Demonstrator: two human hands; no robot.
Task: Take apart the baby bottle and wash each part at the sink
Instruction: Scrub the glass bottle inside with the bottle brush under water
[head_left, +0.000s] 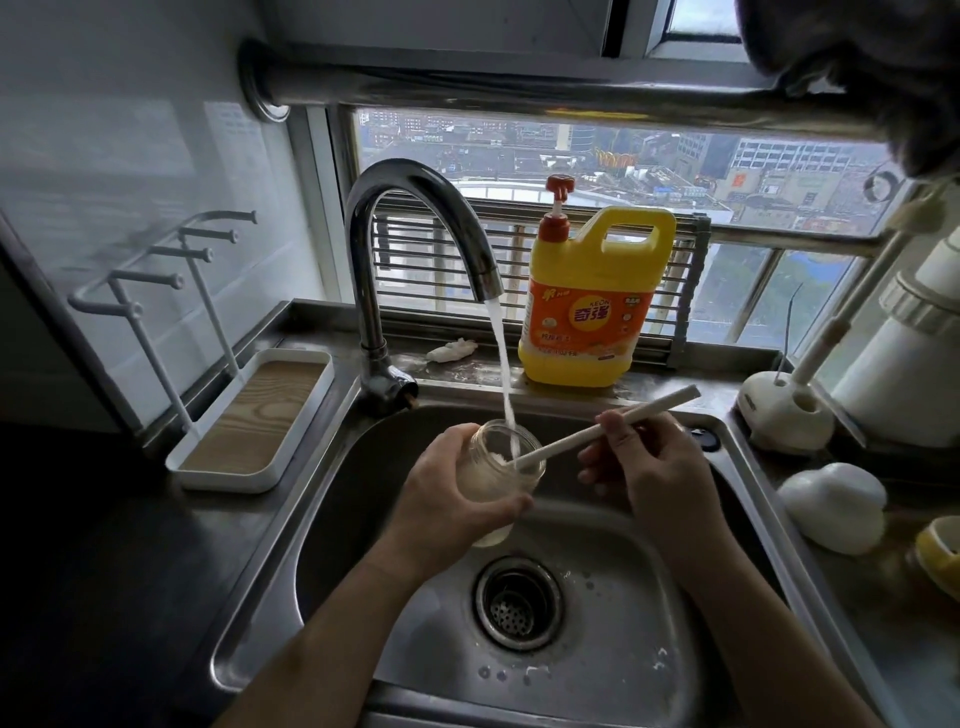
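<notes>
My left hand (447, 499) grips the clear baby bottle body (501, 480) over the steel sink (613, 618), tilted with its mouth toward the tap. Water streams from the chrome faucet (410, 249) into the bottle's mouth. My right hand (649, 467) holds the white handle of a bottle brush (608, 428), whose head is inside the bottle and mostly hidden. A white dome-shaped part (831, 506) and a yellow ring-like part (940, 558) lie on the counter at right.
A yellow dish soap jug (592, 306) with a red pump stands on the ledge behind the sink. A white drying rack with a wood-look tray (249, 421) sits at left. A white brush stand (784, 410) and white appliance (904, 364) crowd the right counter.
</notes>
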